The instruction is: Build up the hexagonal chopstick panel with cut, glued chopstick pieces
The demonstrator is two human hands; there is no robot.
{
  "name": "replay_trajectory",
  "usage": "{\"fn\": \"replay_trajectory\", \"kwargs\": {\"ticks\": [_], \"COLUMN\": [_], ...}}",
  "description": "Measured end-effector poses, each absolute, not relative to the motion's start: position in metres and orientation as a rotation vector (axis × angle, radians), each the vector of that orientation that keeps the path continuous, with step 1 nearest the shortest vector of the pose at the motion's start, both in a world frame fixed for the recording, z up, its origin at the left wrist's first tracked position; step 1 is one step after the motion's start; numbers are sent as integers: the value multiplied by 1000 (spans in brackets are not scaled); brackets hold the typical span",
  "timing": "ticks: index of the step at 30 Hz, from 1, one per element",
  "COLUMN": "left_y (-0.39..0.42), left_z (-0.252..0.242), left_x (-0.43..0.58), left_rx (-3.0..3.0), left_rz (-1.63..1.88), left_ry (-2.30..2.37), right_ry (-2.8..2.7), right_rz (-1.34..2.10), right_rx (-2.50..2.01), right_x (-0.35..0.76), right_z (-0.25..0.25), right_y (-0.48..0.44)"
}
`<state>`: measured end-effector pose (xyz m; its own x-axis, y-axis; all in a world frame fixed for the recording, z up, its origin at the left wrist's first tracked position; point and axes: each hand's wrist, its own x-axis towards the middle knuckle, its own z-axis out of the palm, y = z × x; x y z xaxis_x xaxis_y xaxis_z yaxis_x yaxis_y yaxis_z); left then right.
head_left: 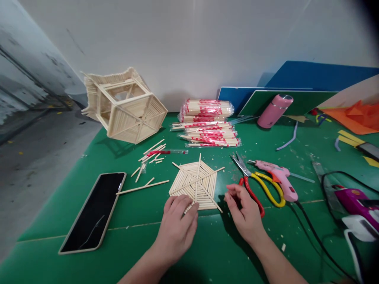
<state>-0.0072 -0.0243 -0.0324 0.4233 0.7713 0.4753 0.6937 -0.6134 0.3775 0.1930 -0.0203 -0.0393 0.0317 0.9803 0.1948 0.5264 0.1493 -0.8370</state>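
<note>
A flat hexagonal panel of wooden chopsticks (204,179) lies on the green table, with crossing sticks jutting past its rim. My left hand (179,223) is closed at its lower left edge, fingertips bent over the short sticks there. To the right of the panel, my right hand (244,213) hovers with loosely curled fingers and a gap between thumb and forefinger; nothing shows in it. Just beyond that hand lie scissors (247,173) with red and yellow handles. A pink glue gun (278,175) with a clear glue stick rests beside them.
Loose stick pieces (154,154) lie left of the panel, near a phone (94,213). Wrapped chopsticks (207,122) are piled behind. A chopstick lantern-like frame (127,106) stands back left. A pink bottle (275,110) leans on boards (296,102). The glue gun's black cord (319,236) trails right.
</note>
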Motion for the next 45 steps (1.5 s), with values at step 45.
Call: {"fn": "replay_trajectory", "kwargs": {"ticks": [45], "left_y": [-26], "left_z": [-39], "left_x": [0], "left_rx": [2809], "left_rz": [660], "left_ry": [1322], "right_ry": [-2012], "right_rz": [302], "right_rx": [-1577], "right_x": [183], "right_z": [-42], "right_y": [-39]}}
